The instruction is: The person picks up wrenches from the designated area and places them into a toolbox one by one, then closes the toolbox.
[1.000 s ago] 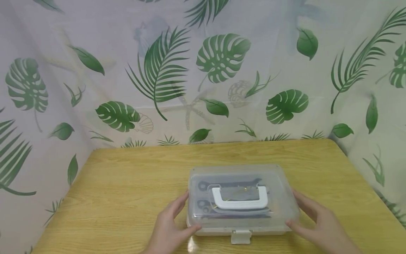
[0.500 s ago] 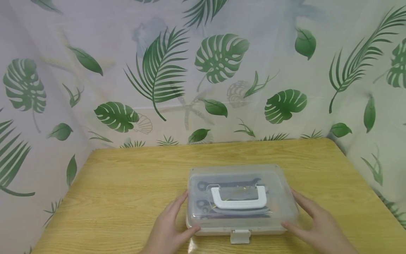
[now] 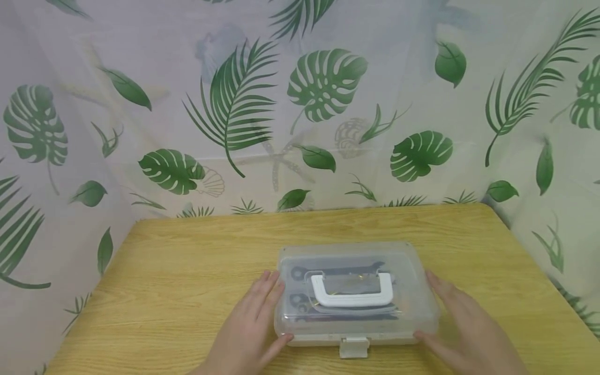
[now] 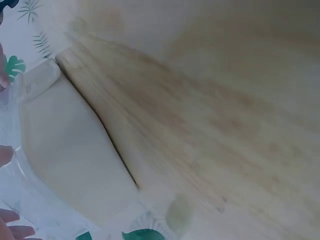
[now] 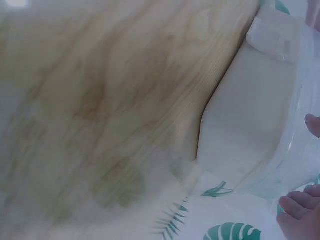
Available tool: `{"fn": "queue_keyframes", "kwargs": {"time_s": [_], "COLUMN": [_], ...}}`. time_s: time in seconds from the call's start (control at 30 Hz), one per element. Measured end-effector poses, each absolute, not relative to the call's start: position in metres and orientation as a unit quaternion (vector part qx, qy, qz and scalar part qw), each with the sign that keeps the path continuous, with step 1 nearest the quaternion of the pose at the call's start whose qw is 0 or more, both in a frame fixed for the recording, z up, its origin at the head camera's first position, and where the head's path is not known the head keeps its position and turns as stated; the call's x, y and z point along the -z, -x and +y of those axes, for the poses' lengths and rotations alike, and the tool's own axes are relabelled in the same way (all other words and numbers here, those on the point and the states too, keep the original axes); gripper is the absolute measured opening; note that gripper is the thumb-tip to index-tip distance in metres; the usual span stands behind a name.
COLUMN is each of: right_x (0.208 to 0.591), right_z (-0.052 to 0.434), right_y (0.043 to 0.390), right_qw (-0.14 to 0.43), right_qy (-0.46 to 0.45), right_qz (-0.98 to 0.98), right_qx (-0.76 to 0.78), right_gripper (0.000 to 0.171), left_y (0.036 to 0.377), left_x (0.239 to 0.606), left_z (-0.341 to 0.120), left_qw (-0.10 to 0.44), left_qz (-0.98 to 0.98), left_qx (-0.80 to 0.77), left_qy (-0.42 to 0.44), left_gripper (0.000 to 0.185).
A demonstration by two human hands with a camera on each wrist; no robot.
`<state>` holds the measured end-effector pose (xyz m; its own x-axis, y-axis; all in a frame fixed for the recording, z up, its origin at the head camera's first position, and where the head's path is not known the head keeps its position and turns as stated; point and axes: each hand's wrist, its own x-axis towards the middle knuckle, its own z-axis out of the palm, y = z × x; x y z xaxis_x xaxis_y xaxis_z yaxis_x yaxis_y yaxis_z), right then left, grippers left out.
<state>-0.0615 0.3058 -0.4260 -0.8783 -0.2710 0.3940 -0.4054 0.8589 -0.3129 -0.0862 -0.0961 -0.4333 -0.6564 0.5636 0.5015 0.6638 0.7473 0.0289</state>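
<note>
A toolbox (image 3: pixel 342 330) with a clear lid sits on the table, its lid down. Its white handle (image 3: pixel 353 300) lies folded on the lid, and a latch (image 3: pixel 354 348) sticks out at the front. Through the lid I make out several dark wrenches (image 3: pixel 347 270). My left hand (image 3: pixel 248 323) is at the left end, fingers extended by the lid's edge and thumb at the front corner. At the right end, my right hand (image 3: pixel 469 323) has its fingers stretched along the side and thumb near the front corner. Both wrist views show the pale box body (image 4: pixel 75 150) and some fingertips.
The wood-grain table (image 3: pixel 187 271) extends left of and behind the box. A white cloth (image 3: pixel 262 182) printed with green leaves hangs along the back and both sides.
The fingers of my left hand have risen from the box's side towards the lid's left edge. My right hand has shifted slightly left and up. The box has barely moved.
</note>
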Motion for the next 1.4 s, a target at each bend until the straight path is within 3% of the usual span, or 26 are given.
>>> {"fn": "queue_keyframes", "kwargs": {"time_s": [0.07, 0.17, 0.37, 0.6, 0.8, 1.1, 1.4], "right_x": [0.427, 0.425, 0.421, 0.427, 0.435, 0.444, 0.451], "right_z": [0.304, 0.299, 0.287, 0.272, 0.262, 0.254, 0.254], "right_y": [0.063, 0.064, 0.065, 0.068, 0.064, 0.068, 0.076], "right_qw": [0.235, 0.282, 0.303, 0.321, 0.305, 0.333, 0.380], "right_qy": [-0.224, -0.268, -0.320, -0.376, -0.411, -0.444, -0.475], "right_qz": [-0.930, -0.908, -0.885, -0.860, -0.854, -0.826, -0.792], "right_qx": [-0.174, -0.157, -0.148, -0.126, -0.096, -0.103, -0.060], "right_gripper": [0.095, 0.095, 0.087, 0.077, 0.070, 0.062, 0.053], "left_y": [0.089, 0.092, 0.093, 0.097, 0.098, 0.097, 0.106], "left_x": [0.433, 0.433, 0.434, 0.437, 0.439, 0.437, 0.447], "left_z": [-0.095, -0.092, -0.081, -0.061, -0.049, -0.038, -0.030], "left_qw": [0.271, 0.307, 0.360, 0.410, 0.410, 0.375, 0.447], "left_qz": [-0.886, -0.857, -0.805, -0.750, -0.739, -0.741, -0.689], "left_qx": [0.075, 0.048, 0.012, -0.030, -0.065, -0.089, -0.108], "left_qy": [0.370, 0.411, 0.471, 0.518, 0.531, 0.550, 0.561], "left_gripper": [0.098, 0.093, 0.053, 0.039, 0.040, 0.046, 0.046]}}
